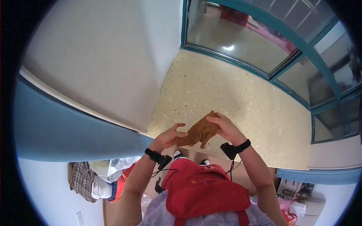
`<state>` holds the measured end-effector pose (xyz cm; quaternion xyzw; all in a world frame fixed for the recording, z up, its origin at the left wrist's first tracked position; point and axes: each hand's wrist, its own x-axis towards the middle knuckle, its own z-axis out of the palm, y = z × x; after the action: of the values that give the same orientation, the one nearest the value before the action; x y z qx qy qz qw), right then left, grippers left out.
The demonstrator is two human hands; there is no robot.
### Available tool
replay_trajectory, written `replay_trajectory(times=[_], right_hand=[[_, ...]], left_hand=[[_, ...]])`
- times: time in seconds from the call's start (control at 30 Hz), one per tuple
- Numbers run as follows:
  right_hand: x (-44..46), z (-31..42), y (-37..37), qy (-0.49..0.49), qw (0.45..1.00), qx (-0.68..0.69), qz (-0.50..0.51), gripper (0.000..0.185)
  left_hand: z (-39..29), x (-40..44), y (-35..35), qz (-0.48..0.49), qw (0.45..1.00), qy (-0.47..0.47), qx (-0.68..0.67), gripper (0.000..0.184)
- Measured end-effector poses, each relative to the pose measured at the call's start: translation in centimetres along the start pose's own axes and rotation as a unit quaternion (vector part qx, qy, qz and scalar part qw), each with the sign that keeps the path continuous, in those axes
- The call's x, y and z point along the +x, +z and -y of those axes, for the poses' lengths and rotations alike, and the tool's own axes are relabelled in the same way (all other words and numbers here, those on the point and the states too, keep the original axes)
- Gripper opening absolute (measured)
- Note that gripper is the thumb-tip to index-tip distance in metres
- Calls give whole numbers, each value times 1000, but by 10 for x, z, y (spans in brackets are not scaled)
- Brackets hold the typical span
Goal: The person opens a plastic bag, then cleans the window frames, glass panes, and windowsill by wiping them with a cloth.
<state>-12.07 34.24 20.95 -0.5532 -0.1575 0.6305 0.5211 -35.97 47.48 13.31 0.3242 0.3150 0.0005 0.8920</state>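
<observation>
A brown cloth [198, 132], limp and creased, hangs between my two hands in front of the speckled ledge. My right hand [225, 127] pinches its upper right end, with the thumb on top. At the cloth's lower left end is my left hand [169, 137], its thumb against the cloth and its index finger stretched out above. A loose strip of the cloth dangles below the middle. Each wrist wears a black band with a small black device.
The speckled ledge [211, 86] spans the middle, bounded by teal-framed windows [241, 60] and a pale wall [102, 56]. Hanging clothes [81, 180] are at the lower left. A red apron [207, 188] covers my front. Items stand on a shelf [292, 188] at the lower right.
</observation>
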Motion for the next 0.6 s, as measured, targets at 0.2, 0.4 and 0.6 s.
replay_trajectory(times=[0.2,0.4,0.6], right_hand=[[1,15,-15,-39,937,-339,-78,50],[17,-36,23,-173,887,-427,-13,56],[14,-158,3,-133,864,-485,-16,61]], left_hand=[[-39,12,-48,-94,984,134,64,34],[-86,-40,-35,-272,819,251,438,46],[7,-6,-79,-406,607,282,622,68]])
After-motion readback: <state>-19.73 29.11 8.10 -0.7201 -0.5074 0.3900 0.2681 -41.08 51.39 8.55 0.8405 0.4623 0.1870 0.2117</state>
